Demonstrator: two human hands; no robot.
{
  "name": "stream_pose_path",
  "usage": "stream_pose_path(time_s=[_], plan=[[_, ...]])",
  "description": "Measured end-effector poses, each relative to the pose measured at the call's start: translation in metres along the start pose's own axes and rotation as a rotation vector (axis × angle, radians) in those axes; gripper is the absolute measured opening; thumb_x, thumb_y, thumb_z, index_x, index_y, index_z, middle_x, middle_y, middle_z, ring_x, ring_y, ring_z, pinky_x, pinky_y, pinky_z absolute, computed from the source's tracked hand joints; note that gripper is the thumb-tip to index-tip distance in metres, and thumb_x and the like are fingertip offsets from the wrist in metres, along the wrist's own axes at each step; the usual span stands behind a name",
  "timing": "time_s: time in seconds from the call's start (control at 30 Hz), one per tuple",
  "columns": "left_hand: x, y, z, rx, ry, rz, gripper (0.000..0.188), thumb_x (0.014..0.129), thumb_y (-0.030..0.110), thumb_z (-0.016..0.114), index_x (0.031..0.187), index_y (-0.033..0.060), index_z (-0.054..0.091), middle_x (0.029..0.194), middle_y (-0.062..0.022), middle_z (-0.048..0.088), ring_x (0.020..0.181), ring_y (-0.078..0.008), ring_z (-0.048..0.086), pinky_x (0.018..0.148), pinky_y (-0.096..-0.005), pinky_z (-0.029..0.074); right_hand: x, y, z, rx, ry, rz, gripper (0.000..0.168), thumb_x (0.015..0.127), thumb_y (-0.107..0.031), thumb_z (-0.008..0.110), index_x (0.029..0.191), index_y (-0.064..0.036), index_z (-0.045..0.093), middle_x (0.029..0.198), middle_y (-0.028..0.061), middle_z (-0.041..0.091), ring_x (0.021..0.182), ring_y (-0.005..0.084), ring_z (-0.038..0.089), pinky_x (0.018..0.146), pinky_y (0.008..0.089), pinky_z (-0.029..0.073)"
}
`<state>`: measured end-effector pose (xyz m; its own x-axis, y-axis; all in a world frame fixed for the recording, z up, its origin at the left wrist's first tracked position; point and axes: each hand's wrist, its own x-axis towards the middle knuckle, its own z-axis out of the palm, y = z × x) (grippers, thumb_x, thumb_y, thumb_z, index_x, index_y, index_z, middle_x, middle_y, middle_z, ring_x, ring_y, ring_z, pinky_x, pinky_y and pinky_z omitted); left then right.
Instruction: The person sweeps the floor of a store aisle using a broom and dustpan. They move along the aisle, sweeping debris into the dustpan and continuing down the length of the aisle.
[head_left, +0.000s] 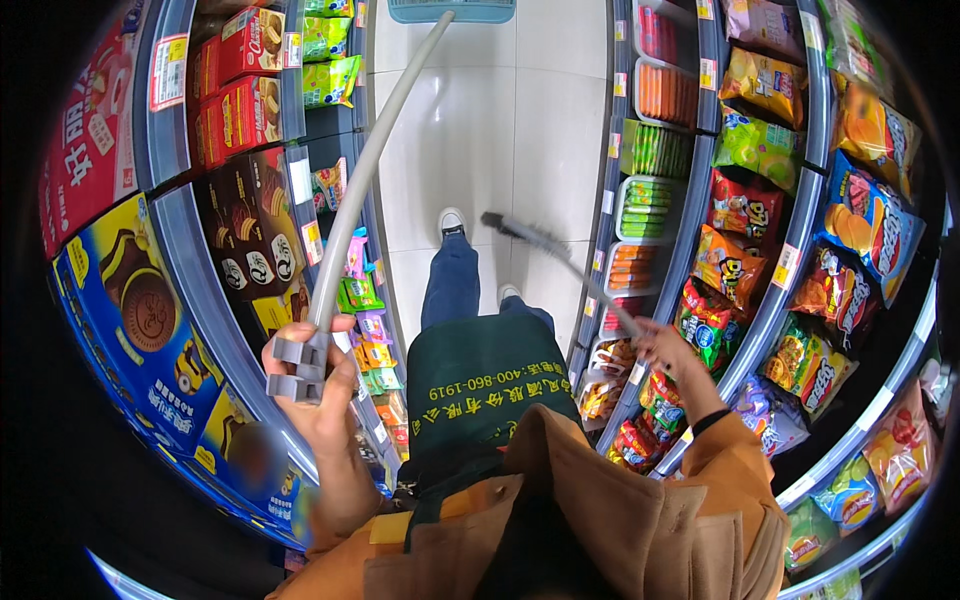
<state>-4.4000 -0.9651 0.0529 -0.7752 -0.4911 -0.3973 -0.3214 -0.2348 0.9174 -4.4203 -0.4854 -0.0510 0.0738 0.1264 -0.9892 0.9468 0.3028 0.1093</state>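
Note:
My left hand (319, 375) is closed around the top of a long pale handle (375, 142), just below its grey clip end. That handle runs forward to a light-blue long-handled dustpan (450, 10), cut off by the top of the picture. On the right, my right hand (667, 349) grips the thin grey handle of a brush (525, 231). Its dark bristled head is held out over the pale tiled floor (480, 142), pointing left and forward of my shoes. Whether the bristles touch the floor I cannot tell.
Shop shelves stand close on both sides of the narrow aisle. Boxed biscuits (142, 292) and small bags fill the left shelves. Snack bags (874, 217) and trays of orange-wrapped sticks (664, 91) line the right. A dark green apron (487, 382) with writing hangs before me.

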Motion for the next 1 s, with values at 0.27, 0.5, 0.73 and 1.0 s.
stream_pose_path(time_s=[0.27, 0.5, 0.73, 1.0], plan=[[0.007, -0.004, 0.008, -0.005, -0.015, -0.019, 0.046, 0.067, -0.006, 0.056, 0.108, 0.0042, 0.038, 0.098, -0.0234, 0.056, 0.057, -0.0082, 0.044, 0.052, -0.0177, 0.037, 0.072, -0.215, 0.007, -0.222, 0.166, -0.536, 0.054, 0.080, -0.006, 0.052, 0.132, -0.003, 0.037, 0.055, 0.0018, 0.047, 0.036, 0.0091, 0.040, 0.032, 0.0221, 0.029], [0.018, 0.009, 0.010, 0.049, -0.033, -0.006, 0.046, 0.067, -0.007, 0.055, 0.108, 0.0048, 0.038, 0.097, -0.0222, 0.057, 0.058, -0.0072, 0.044, 0.053, -0.0172, 0.037, 0.084, -0.197, 0.045, -0.059, 0.153, -0.699, 0.054, 0.085, -0.018, 0.055, 0.134, -0.011, 0.033, 0.064, 0.0013, 0.049, 0.043, 0.0072, 0.041, 0.036, 0.0224, 0.033], [0.041, 0.024, 0.038, 0.101, -0.041, 0.023, 0.043, 0.067, -0.004, 0.053, 0.107, 0.0044, 0.040, 0.097, -0.0185, 0.057, 0.059, -0.0070, 0.042, 0.054, -0.0174, 0.036, 0.028, 0.074, 0.046, -0.427, 0.496, -0.536, 0.034, 0.090, -0.031, 0.042, 0.105, 0.000, 0.050, 0.081, 0.0251, 0.057, 0.075, 0.0421, 0.056, 0.065, 0.0470, 0.044], [0.073, 0.055, 0.109, 0.181, -0.028, -0.025, 0.042, 0.065, 0.003, 0.051, 0.106, 0.0013, 0.040, 0.093, -0.0183, 0.056, 0.054, -0.0083, 0.041, 0.049, -0.0187, 0.036, -0.065, 0.108, 0.070, 0.389, 0.083, 0.179, 0.020, 0.085, -0.023, 0.054, 0.079, -0.005, 0.051, 0.053, 0.0004, 0.046, 0.041, 0.0112, 0.044, 0.035, 0.0255, 0.035]])
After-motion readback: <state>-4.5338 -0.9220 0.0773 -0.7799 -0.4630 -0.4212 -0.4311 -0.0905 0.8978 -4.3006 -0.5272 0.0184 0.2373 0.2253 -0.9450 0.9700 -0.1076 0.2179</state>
